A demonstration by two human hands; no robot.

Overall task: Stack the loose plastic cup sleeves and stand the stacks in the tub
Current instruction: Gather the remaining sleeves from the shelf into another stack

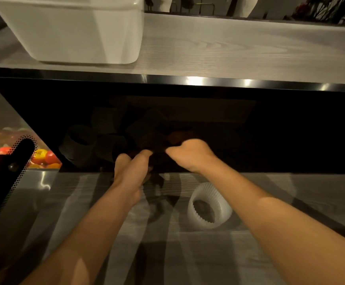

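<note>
Tub (pixel 81 36): white, on the upper counter (pixel 239 50) at 11 o'clock, well apart from both hands.

Cup sleeves: one white ribbed sleeve (pixel 209 205) lies on its side on the lower surface (pixel 188 260) at 5 o'clock, beside the right forearm, touched by neither hand. Several dim sleeve shapes (pixel 79 145) sit in the shadowed recess at 9 to 10 o'clock of the left hand (pixel 130 171).

Left hand: reaches into the recess, fingertips lost in the dark; grip cannot be told.

Right hand (pixel 190 153): fingers curled under, close to the left hand at its 2 o'clock; whether they hold anything cannot be told.

Obstructions: the counter's dark edge (pixel 188 81) overhangs the recess. A black perforated piece (pixel 17 161) and coloured fruit (pixel 44 158) lie at 9 o'clock.
</note>
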